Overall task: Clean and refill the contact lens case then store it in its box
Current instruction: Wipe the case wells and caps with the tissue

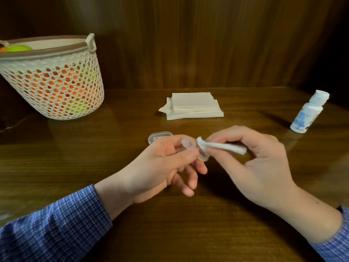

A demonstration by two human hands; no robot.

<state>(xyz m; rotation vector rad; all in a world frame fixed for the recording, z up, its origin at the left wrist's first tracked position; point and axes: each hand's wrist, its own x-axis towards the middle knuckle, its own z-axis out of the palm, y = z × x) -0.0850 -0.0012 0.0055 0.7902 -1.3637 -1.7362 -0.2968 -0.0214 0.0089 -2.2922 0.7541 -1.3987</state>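
Tilting down-right, lens case (pixel 194 149) axis

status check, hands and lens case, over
Left hand pinches lens case. Right hand wipes it with rolled tissue. Nothing in the way.

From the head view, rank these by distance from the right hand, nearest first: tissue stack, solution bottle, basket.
Measured from the right hand, which holds a rolled tissue:
1. Tissue stack, just beyond it, toward the table's middle.
2. Solution bottle, off to its right.
3. Basket, far left, at the back.
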